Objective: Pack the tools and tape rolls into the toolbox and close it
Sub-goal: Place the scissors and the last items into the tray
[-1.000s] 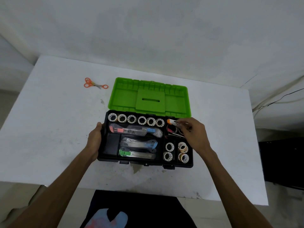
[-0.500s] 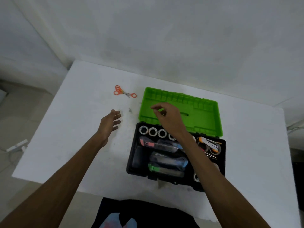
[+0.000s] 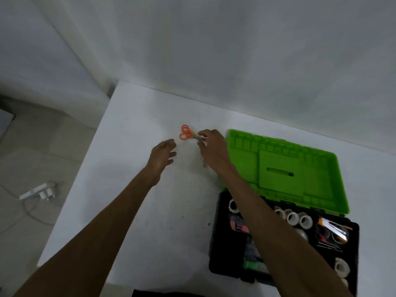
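Step in hand, as judged: fetching the last loose tool, the orange-handled scissors, which lie on the bench toward its far edge, just left of the open toolbox. Right hand reaches across, fingertips curled and closing on the blade end of the scissors; contact looks made, but a firm pinch cannot be confirmed because the hand covers the blades. Left hand hovers near the handle loops, fingers loosely spread, holding nothing. Toolbox sits at the bench's near right corner, green lid swung fully back and lying flat. Next move, in my estimate: secure the scissors by the blades, lift, carry right over the toolbox rim and set them in a free compartment, then swing the lid down; blades are thin and flat on the surface, so the fingertips need to get under an edge. Counts: scissors, one. Tape rolls visible in the toolbox, about six (a row along the back wall, partly hidden by the right forearm, plus some at the near right); true total cannot be told. Cutters in the middle compartments are blurred and partly covered; number uncertain. A power strip lies on the floor left of the bench.
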